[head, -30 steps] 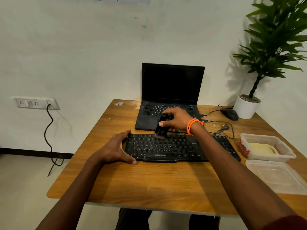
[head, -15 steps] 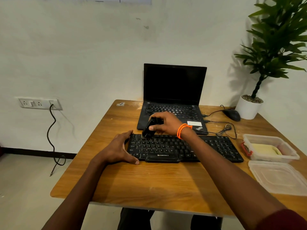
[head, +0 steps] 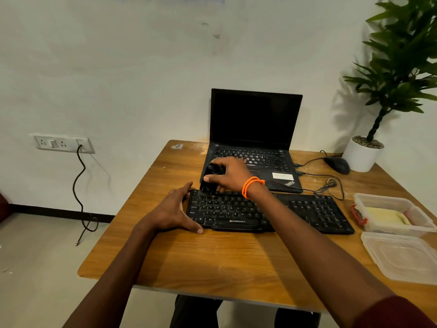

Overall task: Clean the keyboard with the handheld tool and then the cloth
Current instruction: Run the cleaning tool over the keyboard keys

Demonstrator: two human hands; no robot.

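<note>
1. Under the right hand [head: 230,175], a black handheld tool [head: 211,178] is gripped, with the thumb laid along its near side and the fingers curled over its top.
2. The tool is tilted, and its lower end is set on the far left corner of the black keyboard [head: 267,213].
3. An orange bracelet [head: 251,185] is worn on the right wrist, just behind the hand.
4. Just left of the tool, the left hand [head: 173,210] is laid flat on the wooden table [head: 212,261], fingers straight and spread, nothing being grasped.
5. The left end of the keyboard is bracketed by this hand: the thumb is stretched along the near left corner and the fingers reach toward the far left corner.
6. Beyond the right hand, an open black laptop [head: 254,138] is seen with a dark screen; the tool overlaps its near left corner in the view.
7. Far to the right of the right hand, a clear plastic container [head: 392,215] is placed, with a pale yellow cloth [head: 385,217] lying inside it.
8. Nearer than that container, a clear lid [head: 402,256] lies flat on the table.
9. Beyond the container, a black mouse [head: 337,165] and a white-potted plant [head: 364,156] are set near the wall, with a loose cable [head: 327,185] between mouse and keyboard.
</note>
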